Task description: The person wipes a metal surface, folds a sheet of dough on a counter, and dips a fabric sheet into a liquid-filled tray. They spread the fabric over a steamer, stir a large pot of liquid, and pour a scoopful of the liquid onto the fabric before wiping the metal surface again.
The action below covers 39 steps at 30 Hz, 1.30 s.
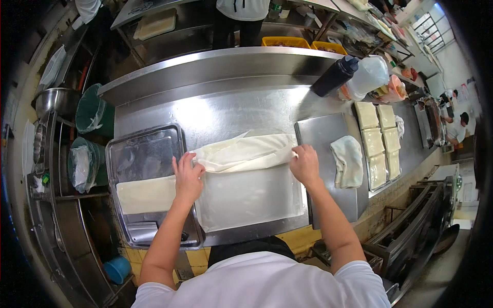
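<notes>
A thin cream cloth-like sheet (246, 154), loosely folded and wrinkled, lies across the far part of a pale rectangular sheet (251, 203) on the steel counter. My left hand (188, 177) pinches its left end between thumb and fingers. At the opposite end, my right hand (304, 163) is closed on the right edge. Left of my hands, a dark metal tray (179, 141) bears a flat cream strip (146, 195) and a wide metal blade (141, 232). Part of the strip is hidden behind my left hand.
On the right lie a metal plate (321, 131), a folded towel (347, 161) and a tray with several cream squares (376, 146). A dark bottle (335, 77) and white container (368, 77) stand behind. Green bins (94, 110) are left; a person (242, 10) stands across the raised ledge (221, 64).
</notes>
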### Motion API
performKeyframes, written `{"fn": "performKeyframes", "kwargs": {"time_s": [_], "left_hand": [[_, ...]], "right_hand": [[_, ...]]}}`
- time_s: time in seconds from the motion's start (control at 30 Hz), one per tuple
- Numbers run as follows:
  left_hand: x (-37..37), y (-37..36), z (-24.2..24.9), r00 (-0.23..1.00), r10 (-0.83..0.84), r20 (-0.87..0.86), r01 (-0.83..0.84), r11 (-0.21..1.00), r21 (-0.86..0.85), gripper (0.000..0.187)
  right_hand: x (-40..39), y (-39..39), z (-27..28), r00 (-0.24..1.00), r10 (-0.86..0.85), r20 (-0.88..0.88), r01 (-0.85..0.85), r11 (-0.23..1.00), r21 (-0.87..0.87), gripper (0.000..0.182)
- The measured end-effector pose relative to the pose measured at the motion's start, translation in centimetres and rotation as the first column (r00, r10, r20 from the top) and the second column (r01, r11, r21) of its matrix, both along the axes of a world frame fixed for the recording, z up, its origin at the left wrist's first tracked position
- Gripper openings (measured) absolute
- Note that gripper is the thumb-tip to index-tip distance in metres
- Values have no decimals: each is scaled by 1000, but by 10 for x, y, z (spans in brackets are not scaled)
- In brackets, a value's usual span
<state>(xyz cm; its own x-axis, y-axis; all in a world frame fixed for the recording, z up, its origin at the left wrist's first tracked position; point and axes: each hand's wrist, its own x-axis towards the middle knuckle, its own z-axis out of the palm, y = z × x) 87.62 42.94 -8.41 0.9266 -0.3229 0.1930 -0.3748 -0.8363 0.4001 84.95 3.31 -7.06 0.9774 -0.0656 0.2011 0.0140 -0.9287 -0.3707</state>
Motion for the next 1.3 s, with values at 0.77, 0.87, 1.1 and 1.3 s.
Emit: {"fn": "performKeyframes", "kwargs": {"time_s": [0.77, 0.87, 1.1, 1.3], "left_hand": [[1, 4, -13, 999, 24, -40, -27, 996, -84, 16], [2, 6, -11, 999, 21, -28, -23, 996, -90, 13], [21, 2, -1, 996, 90, 25, -83, 977, -198, 11], [28, -3, 21, 996, 69, 59, -54, 974, -222, 8]], "right_hand": [[192, 217, -26, 940, 255, -228, -321, 889, -328, 98], [201, 222, -28, 986, 122, -116, -127, 991, -42, 98], [60, 171, 21, 856, 484, -182, -489, 872, 18, 108], [37, 83, -20, 969, 106, -221, -170, 942, -291, 64]]}}
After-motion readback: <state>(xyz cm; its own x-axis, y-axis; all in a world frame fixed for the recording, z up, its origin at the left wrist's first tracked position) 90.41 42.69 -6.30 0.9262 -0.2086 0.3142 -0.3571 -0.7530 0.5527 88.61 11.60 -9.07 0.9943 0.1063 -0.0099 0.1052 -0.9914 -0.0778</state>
